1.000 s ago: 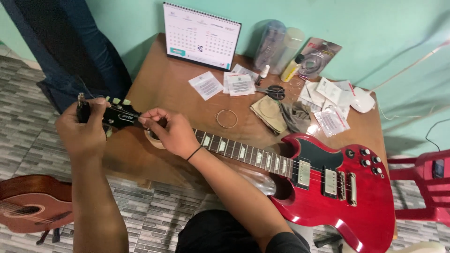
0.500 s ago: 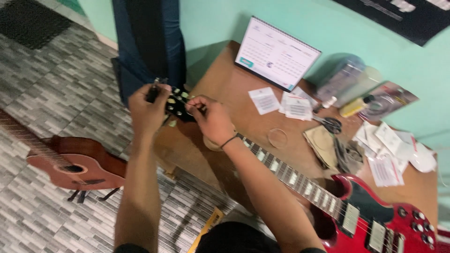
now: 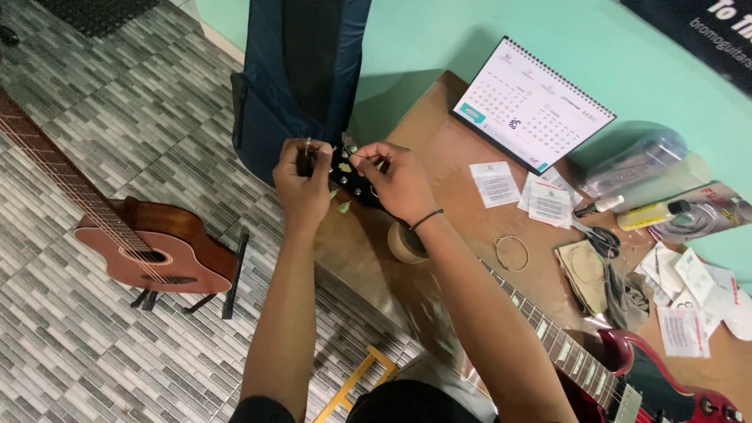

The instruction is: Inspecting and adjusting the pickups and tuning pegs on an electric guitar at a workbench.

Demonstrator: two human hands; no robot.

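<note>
A red electric guitar point(image 3: 627, 368) lies across the brown wooden table point(image 3: 439, 149), its black headstock point(image 3: 356, 178) poking past the table's left end. My left hand point(image 3: 301, 184) grips the far end of the headstock, fingers wrapped around it by the tuning pegs. My right hand point(image 3: 395, 180), with a black band on the wrist, pinches something small at the headstock's upper edge; a thin string may run there but is too fine to make out. A roll of tape point(image 3: 406, 243) props the neck just under my right forearm.
On the table are a desk calendar point(image 3: 533, 106), paper packets point(image 3: 495, 184), a coiled string point(image 3: 511, 253), scissors point(image 3: 599, 239), small bottles point(image 3: 650, 214) and a cloth point(image 3: 603, 282). A dark blue guitar bag point(image 3: 301, 70) leans on the green wall. A brown acoustic guitar point(image 3: 149, 247) rests on a floor stand.
The view has swung left and tilted, so the headstock and both hands now sit nearer the centre. Both hands stay at the headstock, holding it much as before.
</note>
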